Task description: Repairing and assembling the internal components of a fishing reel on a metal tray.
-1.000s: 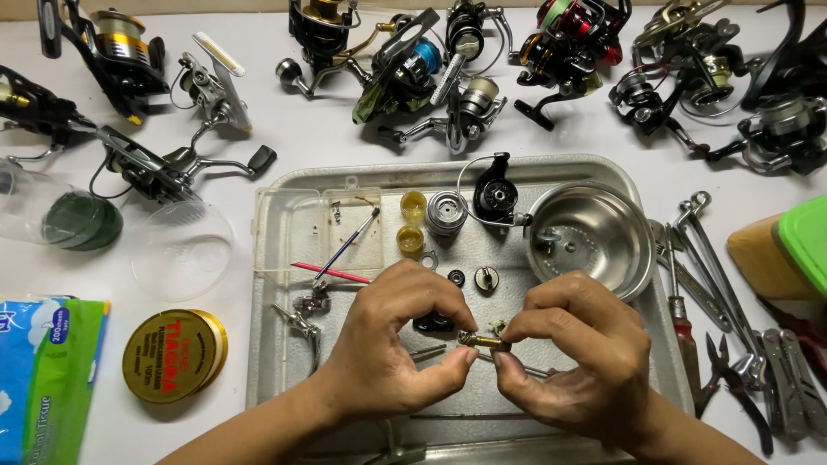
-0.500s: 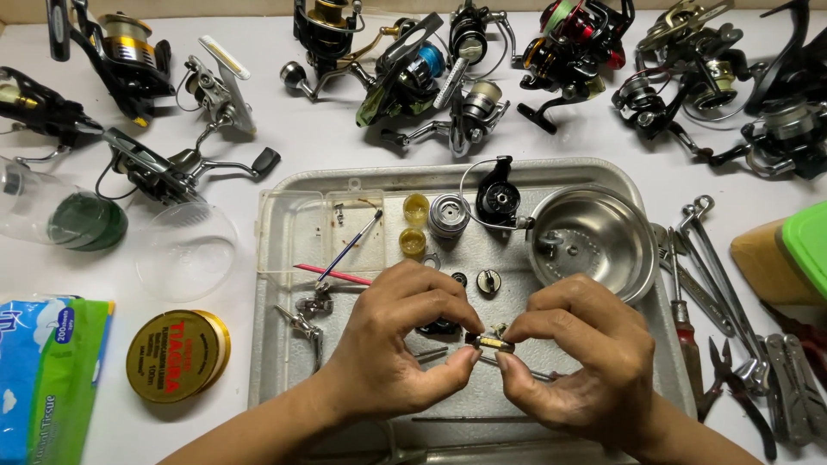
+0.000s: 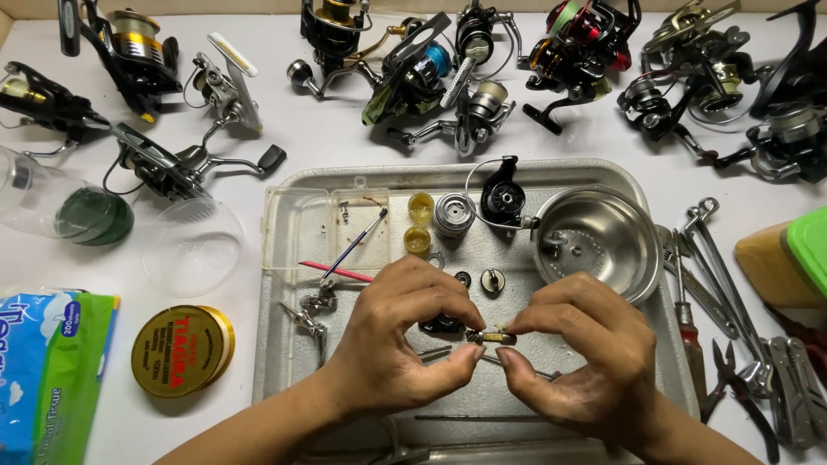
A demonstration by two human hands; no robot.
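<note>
Change over the last second: very little. Both hands remain over the near half of the metal tray (image 3: 301, 258), and the small brass-coloured part (image 3: 493, 337) has stayed pinched between them. The left hand (image 3: 401, 344) seems to have shifted its fingertips slightly on the part; the right hand (image 3: 581, 353) holds as before. Reading: this is fine work on the part in place, not a pick-up or a set-down.

Left hand: curled nearly closed, thumb and forefinger pinching the left end of the brass part. Right hand: likewise curled, thumb and forefinger gripping the right end. Part is held just above the tray floor, near its middle, toward the near edge. Whether it is being turned I cannot tell.

Around them, in the tray: a steel bowl (image 3: 594, 237) at the far right corner, a black reel body (image 3: 502, 196) and a silver spool (image 3: 453, 213) along the far edge, a red-handled brush (image 3: 340, 263) to the left, and a thin rod (image 3: 469, 418) near the front edge.

On the desk (image 3: 327, 142): a row of fishing reels (image 3: 413, 69) along the far edge, wrenches and pliers (image 3: 732, 344) by the right edge, a round yellow tin (image 3: 181, 349) and a tissue pack (image 3: 47, 366) at the near left.
</note>
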